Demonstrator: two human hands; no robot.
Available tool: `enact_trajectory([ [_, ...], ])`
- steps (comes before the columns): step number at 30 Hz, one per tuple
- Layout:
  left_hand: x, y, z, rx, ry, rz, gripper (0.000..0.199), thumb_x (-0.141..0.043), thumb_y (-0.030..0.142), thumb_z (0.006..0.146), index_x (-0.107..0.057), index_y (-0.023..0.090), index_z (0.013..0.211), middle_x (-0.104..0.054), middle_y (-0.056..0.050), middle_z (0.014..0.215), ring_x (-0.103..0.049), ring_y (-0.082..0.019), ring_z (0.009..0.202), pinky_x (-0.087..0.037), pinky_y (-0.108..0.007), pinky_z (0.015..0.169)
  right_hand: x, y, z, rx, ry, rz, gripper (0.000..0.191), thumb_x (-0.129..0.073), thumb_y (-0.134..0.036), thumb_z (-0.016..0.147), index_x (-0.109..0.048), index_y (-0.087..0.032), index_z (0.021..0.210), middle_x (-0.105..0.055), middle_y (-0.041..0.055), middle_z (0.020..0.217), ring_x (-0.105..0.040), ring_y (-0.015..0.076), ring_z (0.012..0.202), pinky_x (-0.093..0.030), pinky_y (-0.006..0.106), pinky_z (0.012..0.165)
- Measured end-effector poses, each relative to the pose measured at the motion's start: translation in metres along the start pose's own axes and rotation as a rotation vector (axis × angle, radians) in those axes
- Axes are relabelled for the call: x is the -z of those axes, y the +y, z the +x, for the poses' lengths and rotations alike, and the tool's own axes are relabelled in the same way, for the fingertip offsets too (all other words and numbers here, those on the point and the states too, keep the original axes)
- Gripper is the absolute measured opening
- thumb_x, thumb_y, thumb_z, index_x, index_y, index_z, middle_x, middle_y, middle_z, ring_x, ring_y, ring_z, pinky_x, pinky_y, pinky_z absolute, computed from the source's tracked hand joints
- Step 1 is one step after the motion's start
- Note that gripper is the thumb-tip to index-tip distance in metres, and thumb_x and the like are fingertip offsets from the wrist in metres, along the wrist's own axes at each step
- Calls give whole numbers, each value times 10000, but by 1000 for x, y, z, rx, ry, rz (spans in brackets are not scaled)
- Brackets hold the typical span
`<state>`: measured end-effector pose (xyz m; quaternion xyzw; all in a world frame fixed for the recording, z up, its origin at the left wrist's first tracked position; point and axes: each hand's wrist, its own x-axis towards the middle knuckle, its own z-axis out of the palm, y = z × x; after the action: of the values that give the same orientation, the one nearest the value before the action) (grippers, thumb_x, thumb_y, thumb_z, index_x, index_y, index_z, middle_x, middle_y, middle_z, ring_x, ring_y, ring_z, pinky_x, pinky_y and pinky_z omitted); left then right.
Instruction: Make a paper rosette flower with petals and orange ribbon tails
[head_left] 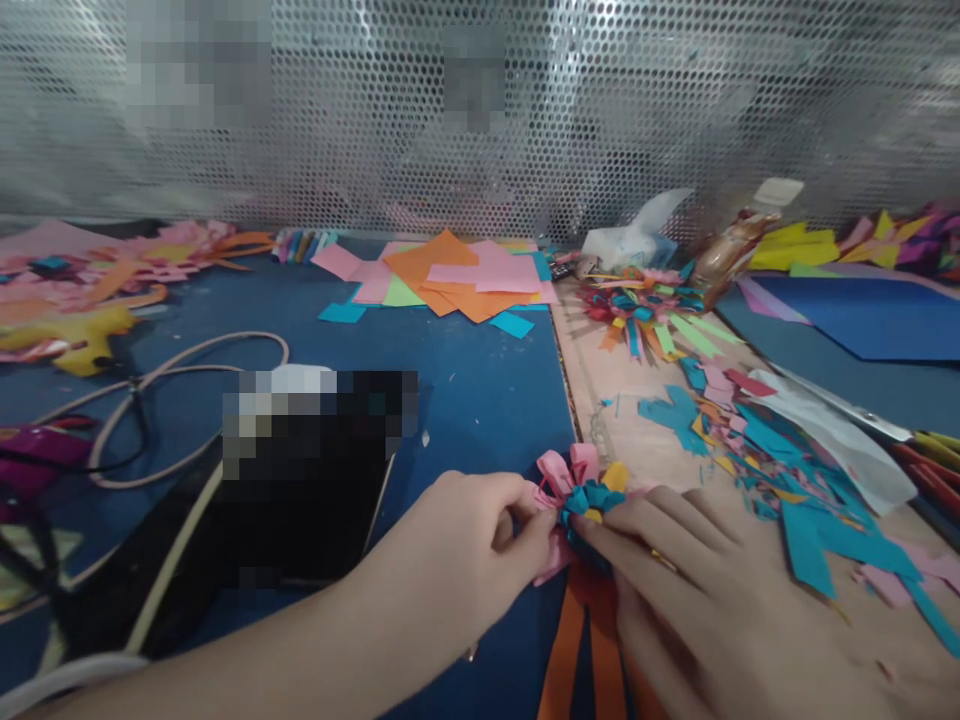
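Observation:
A paper flower with pink loops, a teal ruffled middle and a bit of yellow lies between my hands, over the dark blue table top. Orange paper strips hang from it toward me. My left hand pinches the pink loops at its left side, thumb against forefinger. From the right, my right hand reaches over the flower, its fingertips pressed on the teal middle. The underside of the flower and the right thumb are hidden.
Orange and pink paper sheets lie at the back. Teal and pink scraps cover the right side beside scissors. Behind them stands a bottle. To the left are a cable and a dark device. Perforated metal closes the back.

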<state>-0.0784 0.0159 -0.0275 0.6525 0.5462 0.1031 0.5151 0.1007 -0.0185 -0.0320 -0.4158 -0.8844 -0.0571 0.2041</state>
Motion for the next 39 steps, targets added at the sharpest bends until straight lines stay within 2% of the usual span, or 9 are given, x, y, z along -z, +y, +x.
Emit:
enact_trajectory([
  [5,-4,-6,0,52,24,1,331,-402,469,780,-526,194,645,-433,68,398,-393,-66,234,-291,-121,222,-9,3,-6,-18,58,45,308,-339,-164,828,-624,-192,940,-612,38,798,-512,197,745,-360,347,760],
  [9,-2,-4,-1,119,3,-19,340,-397,490,775,-506,192,656,-431,75,384,-382,-61,220,-283,-118,225,-14,4,-8,4,81,-21,328,-320,-159,821,-626,-203,930,-621,33,793,-527,204,751,-361,363,771],
  [12,0,0,-2,156,-38,-42,272,-435,447,763,-537,197,725,-434,85,388,-391,-58,232,-302,-116,245,-12,1,-8,-24,55,-65,329,-319,-135,803,-630,-215,879,-624,30,773,-536,199,736,-375,362,775],
  [17,0,4,-3,203,-26,-44,246,-491,433,733,-536,198,790,-428,97,373,-393,-63,237,-313,-122,248,-4,-6,-7,-44,19,-178,288,-365,-149,771,-612,-214,906,-613,42,801,-550,193,777,-417,351,746],
  [22,1,7,-4,207,-53,-59,214,-456,395,763,-528,193,761,-434,95,382,-388,-55,242,-326,-123,263,-9,-3,-10,26,17,-201,276,-366,-174,778,-614,-222,890,-603,41,816,-548,206,775,-396,378,760],
  [24,2,8,-3,198,-53,-39,206,-457,386,761,-533,194,753,-428,95,383,-385,-52,243,-314,-117,260,-15,-1,-9,50,71,-198,306,-328,-178,797,-619,-223,880,-601,33,793,-544,205,749,-384,379,759],
  [28,3,8,-3,188,-39,-11,203,-474,387,747,-540,195,759,-439,91,390,-380,-51,244,-313,-116,260,-21,1,-7,35,90,-204,367,-266,-179,824,-627,-208,880,-599,26,752,-540,203,719,-378,373,752],
  [39,3,8,-3,157,-17,-33,229,-460,402,756,-541,194,803,-444,86,404,-382,-53,241,-293,-113,253,-16,-1,-9,22,-7,-189,289,-370,-149,758,-613,-216,898,-611,16,819,-543,211,777,-390,386,786],
])
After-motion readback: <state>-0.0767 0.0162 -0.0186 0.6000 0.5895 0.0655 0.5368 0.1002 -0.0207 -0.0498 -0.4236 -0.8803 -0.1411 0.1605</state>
